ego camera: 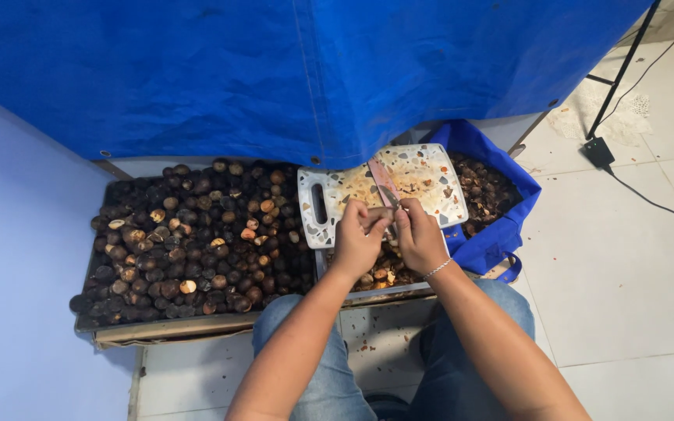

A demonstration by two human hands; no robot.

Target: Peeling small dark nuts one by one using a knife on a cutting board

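My left hand (357, 238) and my right hand (419, 236) meet over the near edge of a white speckled cutting board (431, 183). A knife (384, 182) with a stained blade points away across the board, its handle in my right hand. My left hand pinches a small brown nut between its fingertips, right against the blade; the nut is mostly hidden. A thin bracelet circles my right wrist.
A wide tray (173, 323) heaped with dark brown nuts (189, 242) lies to the left. A smaller tray of nuts (388, 290) sits under my hands. A blue bag (501, 226) with shells stands on the right. A blue tarp (313, 70) hangs behind. A black cable (649, 199) crosses white floor tiles.
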